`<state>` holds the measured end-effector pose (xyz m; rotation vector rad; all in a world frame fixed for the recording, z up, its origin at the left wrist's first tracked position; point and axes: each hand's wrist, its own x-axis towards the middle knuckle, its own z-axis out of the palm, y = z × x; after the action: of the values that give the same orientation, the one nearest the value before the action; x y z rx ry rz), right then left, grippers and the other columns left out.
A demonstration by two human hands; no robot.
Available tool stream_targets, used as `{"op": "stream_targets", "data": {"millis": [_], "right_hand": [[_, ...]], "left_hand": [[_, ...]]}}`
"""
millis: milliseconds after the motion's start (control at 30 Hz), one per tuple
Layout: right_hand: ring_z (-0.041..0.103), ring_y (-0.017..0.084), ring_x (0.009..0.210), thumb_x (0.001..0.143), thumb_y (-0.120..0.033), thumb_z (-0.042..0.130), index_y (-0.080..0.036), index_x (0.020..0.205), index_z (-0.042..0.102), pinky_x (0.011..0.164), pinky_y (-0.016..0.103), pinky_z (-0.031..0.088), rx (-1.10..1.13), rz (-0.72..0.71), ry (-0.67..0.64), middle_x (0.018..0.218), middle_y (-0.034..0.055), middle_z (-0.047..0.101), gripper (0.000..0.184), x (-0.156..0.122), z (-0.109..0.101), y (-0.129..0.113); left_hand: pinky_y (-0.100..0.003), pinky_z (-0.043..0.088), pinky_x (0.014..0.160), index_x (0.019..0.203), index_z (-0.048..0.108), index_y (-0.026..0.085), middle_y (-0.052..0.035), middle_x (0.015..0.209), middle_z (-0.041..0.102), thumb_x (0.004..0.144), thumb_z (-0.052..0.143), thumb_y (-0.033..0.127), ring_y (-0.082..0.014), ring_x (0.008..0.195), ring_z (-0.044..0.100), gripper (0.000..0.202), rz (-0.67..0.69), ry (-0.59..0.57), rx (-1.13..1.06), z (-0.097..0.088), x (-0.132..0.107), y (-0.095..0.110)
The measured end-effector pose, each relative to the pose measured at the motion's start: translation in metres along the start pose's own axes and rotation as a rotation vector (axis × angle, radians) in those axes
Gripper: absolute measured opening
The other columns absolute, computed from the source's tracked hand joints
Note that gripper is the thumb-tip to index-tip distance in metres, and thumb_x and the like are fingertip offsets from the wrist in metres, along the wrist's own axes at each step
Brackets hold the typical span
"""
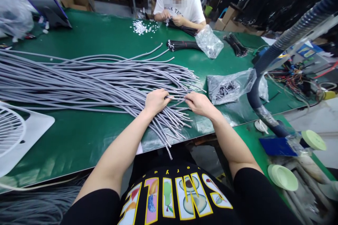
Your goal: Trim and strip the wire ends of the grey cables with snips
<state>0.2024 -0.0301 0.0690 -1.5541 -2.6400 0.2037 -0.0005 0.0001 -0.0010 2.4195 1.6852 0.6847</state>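
Long grey cables (pixel 87 81) lie in a thick bundle across the green table, their stripped, pale ends fanned out near its front edge. Over these ends my left hand (pixel 156 102) is closed in a pinch on one grey cable, whose tip pokes out to the right. Facing it, my right hand (pixel 198 103) pinches something small at the cable ends; the fingers hide what it is. To the right of that hand lies a clear plastic bag (pixel 244 79) with short dark tube pieces (pixel 226 90) inside.
Across the table (pixel 87 133) a person (pixel 182 3) handles small parts beside a white pile (pixel 139 27) and black cable bundles (pixel 183 45). A ribbed hose (pixel 287 42) rises at right. A white fan (pixel 34 123) stands at left, near a tablet (pixel 44 5).
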Motion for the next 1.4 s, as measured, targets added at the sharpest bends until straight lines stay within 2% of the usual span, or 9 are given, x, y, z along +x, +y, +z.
{"op": "stream_targets", "data": {"millis": [200,333,467,567,733,867,967,1200,1400], "right_hand": [[0.052,0.014,0.068,0.094,-0.035,0.043,-0.014,0.077,0.067,0.060,0.026,0.027,-0.018,-0.038,-0.029,0.077,0.0068,0.064,0.036,0.017,-0.017,-0.005],[0.046,0.011,0.056,0.092,-0.043,0.047,-0.014,0.063,0.064,0.056,0.026,0.022,0.077,-0.009,-0.122,0.062,0.0045,0.061,0.044,0.020,-0.009,-0.026],[0.051,0.010,0.056,0.094,-0.035,0.044,-0.014,0.070,0.064,0.056,0.022,0.028,0.353,-0.022,-0.153,0.062,0.0024,0.063,0.038,0.019,0.007,-0.031],[0.053,0.007,0.049,0.091,-0.026,0.045,-0.013,0.076,0.063,0.052,0.019,0.035,0.639,0.074,-0.189,0.066,0.0009,0.066,0.027,0.018,0.008,-0.023],[0.050,0.007,0.037,0.091,-0.044,0.047,-0.011,0.069,0.062,0.040,0.017,0.036,1.019,0.217,-0.306,0.051,0.0007,0.060,0.042,0.015,0.002,-0.019],[0.052,0.006,0.040,0.086,-0.033,0.054,-0.011,0.067,0.062,0.040,0.016,0.037,0.988,0.208,-0.360,0.053,0.0004,0.062,0.030,0.013,0.009,-0.028],[0.049,0.006,0.040,0.088,-0.026,0.048,-0.013,0.067,0.060,0.043,0.017,0.037,0.974,0.234,-0.341,0.051,-0.0023,0.057,0.028,0.010,0.017,-0.031],[0.046,0.010,0.060,0.094,-0.026,0.039,-0.017,0.063,0.046,0.062,0.022,0.032,0.568,0.065,-0.021,0.060,-0.0019,0.050,0.033,-0.009,0.034,-0.047],[0.040,0.011,0.058,0.097,-0.026,0.034,-0.019,0.066,0.042,0.059,0.024,0.029,0.458,0.004,0.007,0.062,-0.0017,0.046,0.033,-0.042,0.029,-0.074]], "left_hand": [[-0.031,0.033,0.058,0.072,0.069,0.019,-0.0064,0.079,0.070,0.089,0.048,0.050,-0.0220,0.080,0.064,0.042,-0.066,0.054,0.071,0.000,0.001,0.002],[-0.030,0.031,0.057,0.071,0.071,0.019,-0.0078,0.078,0.072,0.090,0.043,0.054,-0.0225,0.078,0.066,0.050,-0.127,0.027,0.114,-0.002,0.002,0.006],[-0.030,0.032,0.057,0.075,0.073,0.019,-0.0088,0.079,0.073,0.091,0.040,0.053,-0.0239,0.079,0.067,0.051,-0.156,-0.015,0.151,-0.005,0.002,0.009],[-0.030,0.034,0.058,0.077,0.074,0.019,-0.0093,0.081,0.074,0.092,0.039,0.052,-0.0244,0.081,0.067,0.050,-0.157,-0.039,0.173,-0.006,0.002,0.011],[-0.032,0.037,0.060,0.078,0.074,0.018,-0.0096,0.084,0.074,0.092,0.038,0.049,-0.0264,0.084,0.067,0.049,-0.147,-0.063,0.175,-0.006,0.001,0.011],[-0.033,0.038,0.061,0.080,0.074,0.018,-0.0105,0.086,0.074,0.092,0.038,0.046,-0.0279,0.085,0.067,0.047,-0.155,-0.081,0.181,-0.006,0.001,0.012],[-0.033,0.039,0.062,0.081,0.075,0.018,-0.0110,0.086,0.074,0.092,0.038,0.046,-0.0286,0.085,0.067,0.047,-0.171,-0.096,0.183,-0.007,0.002,0.013],[-0.034,0.041,0.064,0.083,0.076,0.017,-0.0138,0.084,0.074,0.091,0.037,0.044,-0.0304,0.083,0.068,0.048,-0.196,-0.118,0.185,-0.008,0.002,0.015],[-0.033,0.039,0.063,0.080,0.076,0.016,-0.0130,0.081,0.074,0.094,0.030,0.041,-0.0277,0.080,0.068,0.055,-0.095,-0.091,0.175,-0.004,-0.008,0.017]]}}
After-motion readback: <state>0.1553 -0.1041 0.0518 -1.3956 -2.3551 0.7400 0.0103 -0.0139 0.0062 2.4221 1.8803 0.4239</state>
